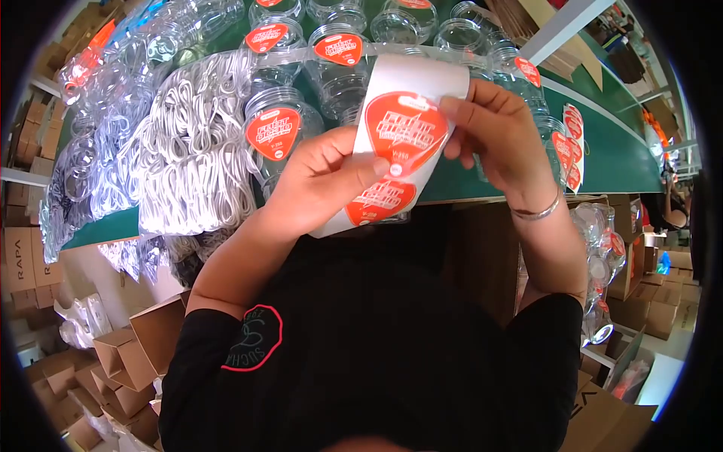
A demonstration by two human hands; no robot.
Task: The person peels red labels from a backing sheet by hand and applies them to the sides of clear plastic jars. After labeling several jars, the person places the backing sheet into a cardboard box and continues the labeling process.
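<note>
Two hands on one strip of stickers [410, 83], held up in front of the chest, above the near edge of the green table [610, 151]. Left hand [320, 184] is curled round the strip from the side, with the thumb flat on the front between the upper sticker [403, 132] and the lower sticker [380, 202]. Right hand [493, 128], with a bracelet [536, 213] on the wrist, has thumb and forefinger closed in a pinch at the upper sticker's right edge.

Step, as I judge it: lifting a sticker off the white backing, edge only just started. A clean peel calls for the left thumb to hold the backing down while the right pulls slowly, so the sticker doesn't fold on itself.

Clear plastic jars [282, 128] lie on the table behind, several already with the same red label. A bag of white loops [188, 166] lies to the left, and a spare sticker strip [568, 147] on the table to the right.

Writing:
- Stickers are red and heart-shaped, with bold white lettering too blurred to read. The small code beneath looks like "V-350", not certain.
- Cardboard box [19, 264] at far left reads "RAPA".
- Sleeve emblem [256, 339] is outlined in red, letters not legible.
</note>
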